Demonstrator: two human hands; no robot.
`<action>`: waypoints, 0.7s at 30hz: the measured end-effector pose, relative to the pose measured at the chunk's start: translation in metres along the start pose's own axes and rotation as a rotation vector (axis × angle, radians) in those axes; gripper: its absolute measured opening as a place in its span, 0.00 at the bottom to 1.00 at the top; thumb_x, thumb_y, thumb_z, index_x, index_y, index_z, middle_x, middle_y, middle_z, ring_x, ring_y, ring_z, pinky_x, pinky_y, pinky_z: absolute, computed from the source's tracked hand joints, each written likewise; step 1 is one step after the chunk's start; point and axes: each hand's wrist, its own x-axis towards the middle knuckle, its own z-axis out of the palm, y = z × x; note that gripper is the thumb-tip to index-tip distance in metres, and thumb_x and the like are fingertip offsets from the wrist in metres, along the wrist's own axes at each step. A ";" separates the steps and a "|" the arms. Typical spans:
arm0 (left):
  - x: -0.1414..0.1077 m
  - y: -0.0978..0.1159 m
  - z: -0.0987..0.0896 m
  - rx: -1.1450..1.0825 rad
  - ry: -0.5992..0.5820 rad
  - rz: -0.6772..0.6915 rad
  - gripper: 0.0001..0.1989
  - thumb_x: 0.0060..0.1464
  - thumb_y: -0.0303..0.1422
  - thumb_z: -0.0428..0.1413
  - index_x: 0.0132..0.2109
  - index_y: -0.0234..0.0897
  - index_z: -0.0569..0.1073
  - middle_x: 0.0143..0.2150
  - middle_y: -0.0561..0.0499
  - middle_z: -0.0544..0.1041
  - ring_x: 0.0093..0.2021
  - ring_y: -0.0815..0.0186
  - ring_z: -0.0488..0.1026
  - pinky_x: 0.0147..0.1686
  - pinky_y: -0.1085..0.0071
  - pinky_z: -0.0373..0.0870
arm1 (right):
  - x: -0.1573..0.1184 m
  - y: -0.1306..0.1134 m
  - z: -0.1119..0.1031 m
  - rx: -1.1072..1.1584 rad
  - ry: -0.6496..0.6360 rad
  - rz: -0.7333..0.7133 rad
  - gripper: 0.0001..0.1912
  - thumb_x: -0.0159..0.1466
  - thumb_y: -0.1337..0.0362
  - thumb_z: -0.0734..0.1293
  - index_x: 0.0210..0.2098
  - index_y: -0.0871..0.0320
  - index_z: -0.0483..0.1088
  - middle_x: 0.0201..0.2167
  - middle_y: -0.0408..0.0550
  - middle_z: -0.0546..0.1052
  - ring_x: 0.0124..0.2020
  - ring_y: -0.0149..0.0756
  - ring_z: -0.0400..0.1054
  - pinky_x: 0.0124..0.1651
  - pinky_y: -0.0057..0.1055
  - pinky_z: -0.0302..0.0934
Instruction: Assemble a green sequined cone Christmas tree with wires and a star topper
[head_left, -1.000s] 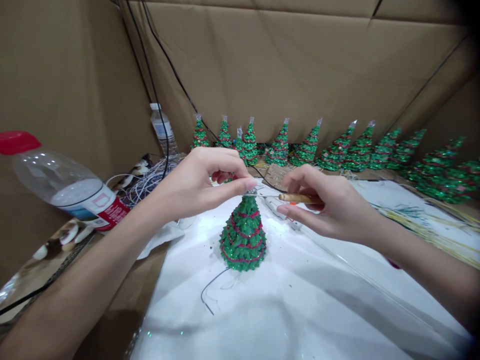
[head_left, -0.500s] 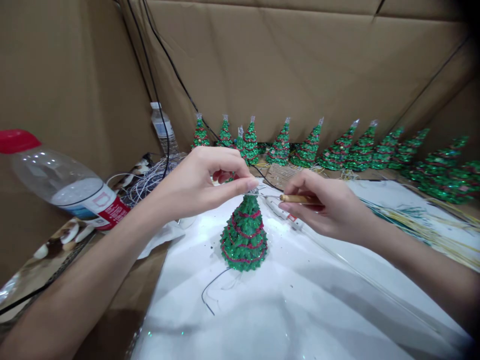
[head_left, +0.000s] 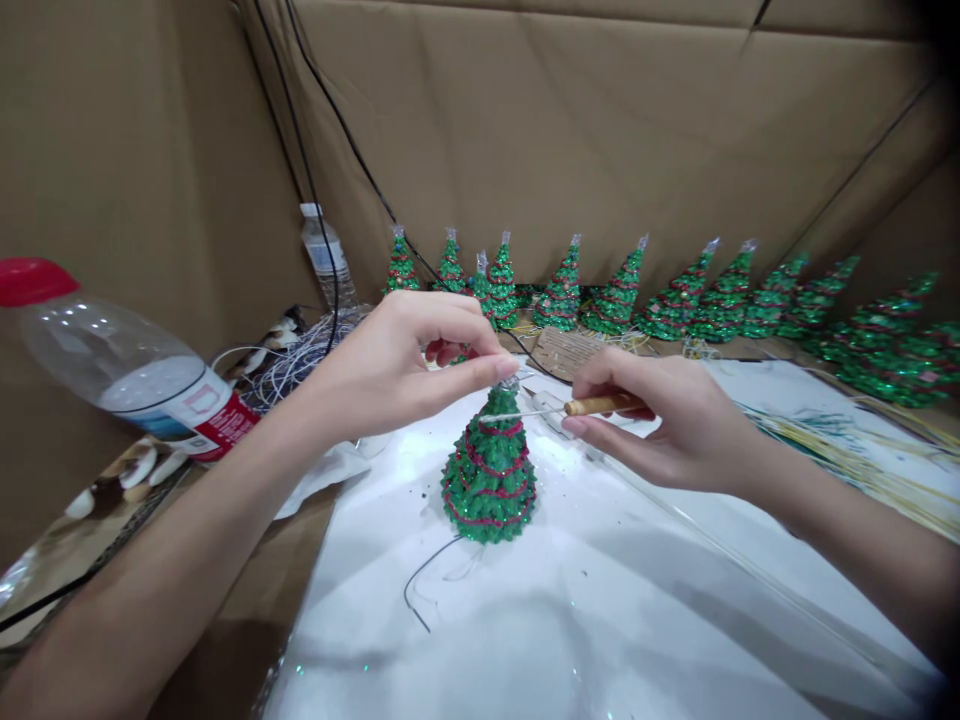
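A small green tree with red garland (head_left: 491,475) stands upright on the white work surface (head_left: 465,660). My left hand (head_left: 442,350) pinches the clear topper (head_left: 508,382) at its tip. From the right, my right hand (head_left: 660,415) grips the wooden handle (head_left: 600,405) of a thin metal tool. The tool's shaft (head_left: 532,413) lies across the upper part of the tree, just below the topper. Whether its tip touches the tree is too small to tell. A dark wire (head_left: 411,590) comes out at the tree's base.
Several finished-looking trees (head_left: 562,285) line the back along a cardboard wall. A red-capped bottle (head_left: 142,360), a smaller bottle (head_left: 326,255) and tangled white wires (head_left: 289,360) are at the left. Yellow and green wires (head_left: 840,450) lie at the right.
My right hand has moved slightly down and right, and the tool's shaft has dropped from the topper to the upper branches. My left hand stays at the tip.
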 end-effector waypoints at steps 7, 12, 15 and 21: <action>0.000 0.002 0.000 0.003 0.005 0.002 0.10 0.58 0.35 0.57 0.29 0.38 0.75 0.27 0.52 0.73 0.29 0.67 0.67 0.28 0.70 0.62 | -0.001 -0.005 -0.008 -0.118 0.043 0.003 0.05 0.65 0.63 0.65 0.34 0.57 0.65 0.23 0.41 0.70 0.21 0.27 0.61 0.24 0.28 0.54; 0.000 0.003 0.000 0.010 0.016 -0.006 0.11 0.58 0.35 0.57 0.28 0.38 0.75 0.26 0.52 0.73 0.27 0.66 0.66 0.27 0.70 0.61 | -0.002 -0.012 -0.011 -0.231 0.077 -0.043 0.04 0.65 0.64 0.65 0.33 0.56 0.66 0.24 0.42 0.73 0.22 0.29 0.65 0.24 0.30 0.55; 0.000 0.005 0.001 0.015 0.036 0.007 0.12 0.57 0.35 0.58 0.26 0.38 0.74 0.25 0.52 0.71 0.25 0.67 0.65 0.26 0.70 0.59 | -0.001 -0.020 -0.016 -0.355 0.055 -0.060 0.07 0.66 0.63 0.63 0.31 0.55 0.66 0.22 0.43 0.72 0.22 0.32 0.65 0.23 0.32 0.52; 0.001 0.008 0.003 0.043 0.065 0.027 0.12 0.56 0.33 0.58 0.24 0.38 0.73 0.23 0.53 0.70 0.24 0.68 0.63 0.25 0.70 0.58 | 0.009 -0.032 -0.028 -0.632 -0.029 -0.211 0.18 0.69 0.61 0.58 0.22 0.56 0.59 0.16 0.44 0.64 0.17 0.31 0.57 0.22 0.35 0.41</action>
